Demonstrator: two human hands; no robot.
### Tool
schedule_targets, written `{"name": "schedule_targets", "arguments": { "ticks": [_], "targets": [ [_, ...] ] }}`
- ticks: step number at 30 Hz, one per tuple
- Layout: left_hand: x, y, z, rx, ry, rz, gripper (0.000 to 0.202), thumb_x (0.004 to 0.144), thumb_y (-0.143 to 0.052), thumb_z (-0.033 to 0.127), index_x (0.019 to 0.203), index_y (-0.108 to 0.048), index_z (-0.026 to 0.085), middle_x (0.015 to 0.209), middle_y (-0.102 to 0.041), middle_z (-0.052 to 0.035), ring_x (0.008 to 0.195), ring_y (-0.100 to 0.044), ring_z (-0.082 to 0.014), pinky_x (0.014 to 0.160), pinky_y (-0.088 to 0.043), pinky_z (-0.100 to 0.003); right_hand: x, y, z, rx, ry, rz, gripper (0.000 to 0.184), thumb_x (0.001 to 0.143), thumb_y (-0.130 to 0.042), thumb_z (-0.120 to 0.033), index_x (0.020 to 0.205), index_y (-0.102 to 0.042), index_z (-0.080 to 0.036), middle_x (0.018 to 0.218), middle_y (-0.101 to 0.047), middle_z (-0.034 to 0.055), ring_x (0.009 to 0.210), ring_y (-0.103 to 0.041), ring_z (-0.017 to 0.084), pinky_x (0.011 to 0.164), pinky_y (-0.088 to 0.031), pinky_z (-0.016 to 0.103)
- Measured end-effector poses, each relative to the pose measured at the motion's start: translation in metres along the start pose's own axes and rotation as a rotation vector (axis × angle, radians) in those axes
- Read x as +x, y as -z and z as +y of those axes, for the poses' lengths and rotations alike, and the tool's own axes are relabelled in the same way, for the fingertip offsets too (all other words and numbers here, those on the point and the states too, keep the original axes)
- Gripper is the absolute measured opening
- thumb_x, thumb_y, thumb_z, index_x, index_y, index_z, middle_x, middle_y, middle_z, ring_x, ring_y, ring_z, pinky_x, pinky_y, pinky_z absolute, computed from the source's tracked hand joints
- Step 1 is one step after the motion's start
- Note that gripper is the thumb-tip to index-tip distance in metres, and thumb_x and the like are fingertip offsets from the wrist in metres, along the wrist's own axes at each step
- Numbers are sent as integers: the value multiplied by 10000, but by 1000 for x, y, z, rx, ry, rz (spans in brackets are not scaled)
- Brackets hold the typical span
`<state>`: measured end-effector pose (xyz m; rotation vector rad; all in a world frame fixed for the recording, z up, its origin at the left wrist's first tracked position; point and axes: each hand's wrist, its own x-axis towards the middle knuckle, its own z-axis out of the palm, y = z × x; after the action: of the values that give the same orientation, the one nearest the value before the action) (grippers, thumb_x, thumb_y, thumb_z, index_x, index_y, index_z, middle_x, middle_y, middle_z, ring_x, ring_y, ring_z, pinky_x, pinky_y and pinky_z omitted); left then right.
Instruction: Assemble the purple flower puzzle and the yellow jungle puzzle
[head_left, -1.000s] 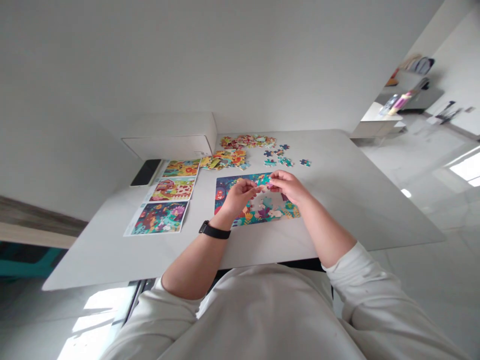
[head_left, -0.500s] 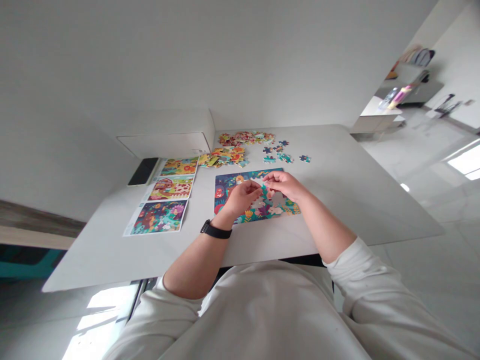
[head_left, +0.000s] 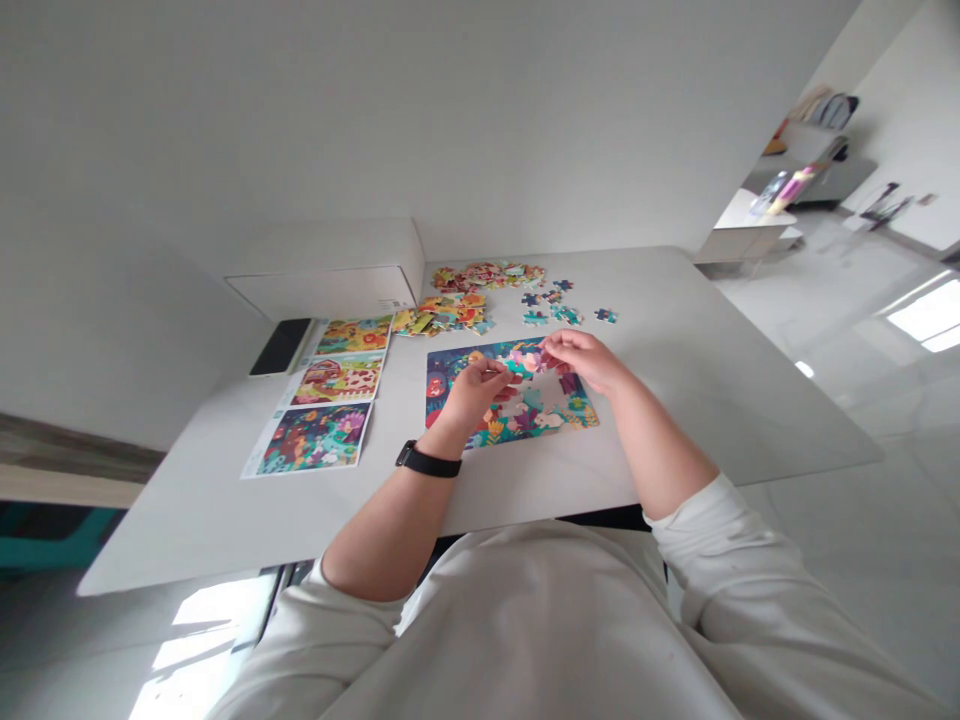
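Nearest, short of the forest-animal jigsaw puzzle [head_left: 529, 412], a black smartwatch [head_left: 427, 460] circles the left wrist. The left hand [head_left: 474, 392] is over the puzzle's left half, thumb and index fingertips drawn close together; I cannot tell whether they grip anything. The right hand [head_left: 589, 360] is over the puzzle's upper right, thumb and index bunched at a pink-and-teal patch [head_left: 530, 360]; whether they pinch it is too blurred to tell.

Just now the 2 hands have parted slightly, and more pink shows between them. I judge that the puzzle's upper middle is being worked on, though I cannot tell whether the patch is seated.

Left of the puzzle lie 3 printed pictures [head_left: 313, 437], then a smartphone [head_left: 281, 347]. Beyond the puzzle are the navy-and-teal loose pieces [head_left: 566, 315], unchanged, with 1 more piece [head_left: 606, 316] to their right; 2 further piles, orange-yellow pieces [head_left: 444, 314] and red-cream pieces [head_left: 487, 275]; and, far left, a white box [head_left: 322, 290].
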<state>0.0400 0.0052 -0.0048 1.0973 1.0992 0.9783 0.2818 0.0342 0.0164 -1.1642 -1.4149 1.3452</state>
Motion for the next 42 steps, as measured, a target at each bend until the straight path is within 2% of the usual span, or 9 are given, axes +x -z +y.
{"name": "schedule_targets", "arguments": {
  "ticks": [5,11,15,19,24,29,33,38,42],
  "targets": [
    [-4,-5,-1,6,12,-34,429,826,-900,457,952,-571,211,915,-825,-56,708,-769,-159,709,-623,-289,-2,-11,0,-50,20,-112,455,748,-937,-583,961,-760,-223,898,-809,49,809,-716,183,710,-548,276],
    [-5,-7,-3,52,-62,-23,363,912,-812,495,994,-613,203,1010,-836,-88,692,-747,-134,642,-561,-244,-1,13,-8,-40,47,46,395,760,-925,-535,916,-735,-225,895,-800,54,826,-710,195,724,-565,302],
    [-1,-5,-3,137,-124,48,441,924,-760,627,926,-645,202,791,-789,-52,649,-704,-146,648,-553,-259,0,31,-9,-75,36,134,371,787,-909,-509,923,-717,-223,921,-797,63,849,-709,196,740,-555,308],
    [0,-3,-3,232,-185,88,516,934,-704,711,870,-678,201,659,-716,-38,612,-677,-169,606,-526,-271,2,34,-4,-129,17,156,347,795,-904,-492,912,-724,-220,905,-801,59,816,-700,184,701,-536,285],
    [-2,-5,-5,257,-207,43,370,933,-749,571,905,-683,208,727,-741,-36,642,-674,-164,611,-518,-264,7,28,7,-159,-14,119,350,716,-958,-444,849,-732,-212,758,-764,21,673,-655,148,611,-512,252],
    [-4,-6,-7,364,-260,-4,192,937,-731,398,1007,-715,220,850,-783,-41,771,-727,-186,738,-577,-296,15,23,19,-258,-73,68,320,695,-978,-377,829,-730,-226,709,-744,-3,619,-629,138,594,-493,254],
    [-6,-6,-9,569,-378,-3,130,954,-702,322,1030,-752,229,938,-799,-55,874,-748,-212,861,-592,-336,18,20,28,-421,-72,94,275,713,-977,-300,856,-753,-230,763,-762,0,681,-660,156,702,-531,285],
    [-9,-6,-11,832,-545,-71,193,992,-643,257,1141,-762,225,1134,-811,-83,1086,-758,-254,1022,-592,-413,14,15,27,-694,-17,125,186,804,-913,-205,944,-793,-230,893,-803,16,813,-722,177,822,-544,291],
    [-11,-7,-14,985,-673,-184,289,1010,-658,265,1280,-747,214,1316,-784,-107,1271,-717,-293,1151,-556,-493,10,9,22,-915,88,107,117,880,-872,-228,980,-811,-221,1044,-822,58,933,-745,198,881,-543,295]
  ]
}}
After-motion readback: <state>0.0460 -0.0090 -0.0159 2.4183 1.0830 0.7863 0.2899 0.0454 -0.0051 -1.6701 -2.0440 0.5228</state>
